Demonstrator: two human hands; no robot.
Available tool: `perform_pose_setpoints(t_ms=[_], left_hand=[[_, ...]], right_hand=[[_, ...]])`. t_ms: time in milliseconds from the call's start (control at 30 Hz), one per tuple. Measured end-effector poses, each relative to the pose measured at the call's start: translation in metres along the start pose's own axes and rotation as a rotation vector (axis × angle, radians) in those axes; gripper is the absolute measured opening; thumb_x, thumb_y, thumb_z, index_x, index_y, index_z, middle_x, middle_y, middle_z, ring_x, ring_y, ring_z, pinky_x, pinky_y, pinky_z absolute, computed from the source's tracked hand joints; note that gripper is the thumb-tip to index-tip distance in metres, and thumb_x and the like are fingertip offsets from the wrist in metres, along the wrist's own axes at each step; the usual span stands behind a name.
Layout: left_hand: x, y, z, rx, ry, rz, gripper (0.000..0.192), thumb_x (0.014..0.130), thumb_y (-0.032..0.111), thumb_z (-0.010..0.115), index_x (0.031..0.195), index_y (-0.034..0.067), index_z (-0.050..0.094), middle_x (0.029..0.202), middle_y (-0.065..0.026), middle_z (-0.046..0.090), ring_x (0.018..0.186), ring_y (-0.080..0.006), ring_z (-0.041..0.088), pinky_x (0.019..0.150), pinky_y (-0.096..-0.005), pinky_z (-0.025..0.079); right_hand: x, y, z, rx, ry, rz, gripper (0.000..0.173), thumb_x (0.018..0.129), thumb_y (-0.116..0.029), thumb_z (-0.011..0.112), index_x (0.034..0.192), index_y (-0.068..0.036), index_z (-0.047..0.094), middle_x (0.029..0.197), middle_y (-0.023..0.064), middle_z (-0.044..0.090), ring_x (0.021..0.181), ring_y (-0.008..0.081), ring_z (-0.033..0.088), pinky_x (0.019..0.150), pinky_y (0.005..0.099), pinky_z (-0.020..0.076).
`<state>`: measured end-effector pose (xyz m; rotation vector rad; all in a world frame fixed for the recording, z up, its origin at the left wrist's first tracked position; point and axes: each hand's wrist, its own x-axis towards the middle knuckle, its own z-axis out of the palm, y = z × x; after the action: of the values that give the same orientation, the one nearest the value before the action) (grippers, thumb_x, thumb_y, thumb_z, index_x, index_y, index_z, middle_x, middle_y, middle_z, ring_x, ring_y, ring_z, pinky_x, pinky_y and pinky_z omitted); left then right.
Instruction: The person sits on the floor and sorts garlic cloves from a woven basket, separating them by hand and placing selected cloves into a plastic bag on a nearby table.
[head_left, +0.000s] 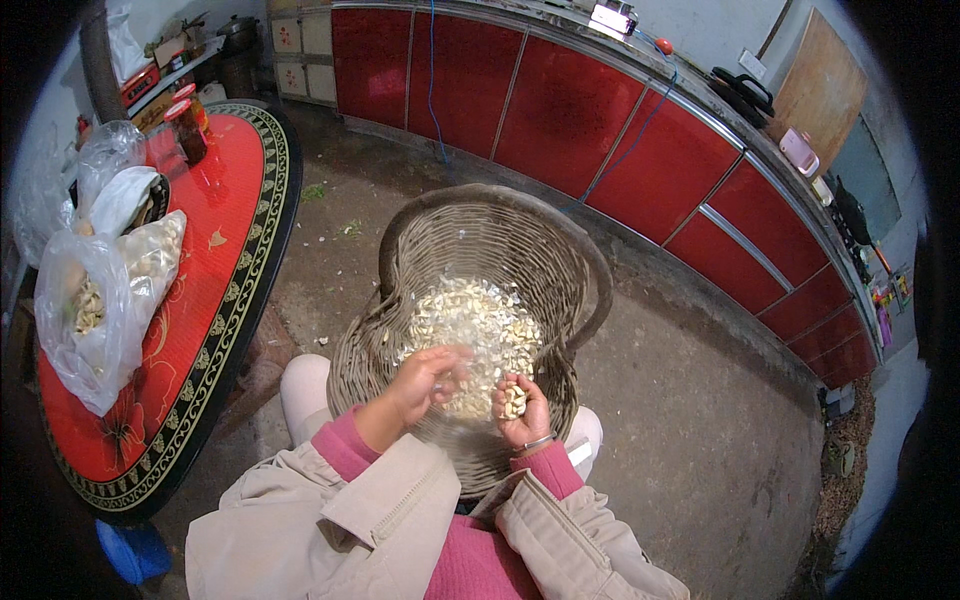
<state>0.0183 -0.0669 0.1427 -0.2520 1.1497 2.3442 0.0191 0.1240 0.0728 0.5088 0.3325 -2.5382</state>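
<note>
A woven wicker basket (487, 225) with a thick curved handle stands between my knees. Pale pieces that look like garlic cloves (480, 315) lie in it, with thin papery skins among them. My right hand (525, 416), with a metal bracelet at the wrist, is curled around a small handful of cloves (514, 402) at the basket's near right side. Over the near left part of the basket is my left hand (431, 382), its fingers loosely bent and blurred by motion. Whether anything small sits between those fingers cannot be made out.
At the left, a red-topped oval table (225, 172) holds clear plastic bags (82, 300) and lidded jars (186, 131). A blue plastic object (133, 551) is below its near end. Red cabinets (570, 97) curve along the far and right sides; a blue cable (433, 90) hangs before them.
</note>
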Motion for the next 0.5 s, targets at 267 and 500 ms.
perform_pose_setpoints(t_ms=[267,500], left_hand=[[-0.002,0.004,0.002,-0.198,0.017,0.040,0.040,0.089,0.030,0.026,0.111,0.000,0.040,0.090,-0.0080,0.053,0.068,-0.0107,0.051,0.056,-0.0220,0.046],[-0.010,0.011,0.003,-0.224,-0.134,0.079,0.037,0.085,0.014,0.030,0.116,-0.004,0.034,0.107,-0.0160,0.048,0.081,-0.0180,0.052,0.070,-0.0284,0.047]], right_hand=[[-0.005,0.003,0.008,-0.092,0.239,-0.114,0.015,0.080,-0.020,0.043,0.081,-0.006,0.049,0.069,0.0057,0.054,0.057,0.0165,0.052,0.044,0.0254,0.0444],[-0.005,0.002,0.010,-0.065,-0.034,-0.007,0.022,0.083,-0.023,0.041,0.091,-0.004,0.050,0.079,0.0078,0.054,0.067,0.0192,0.052,0.050,0.0270,0.0438]])
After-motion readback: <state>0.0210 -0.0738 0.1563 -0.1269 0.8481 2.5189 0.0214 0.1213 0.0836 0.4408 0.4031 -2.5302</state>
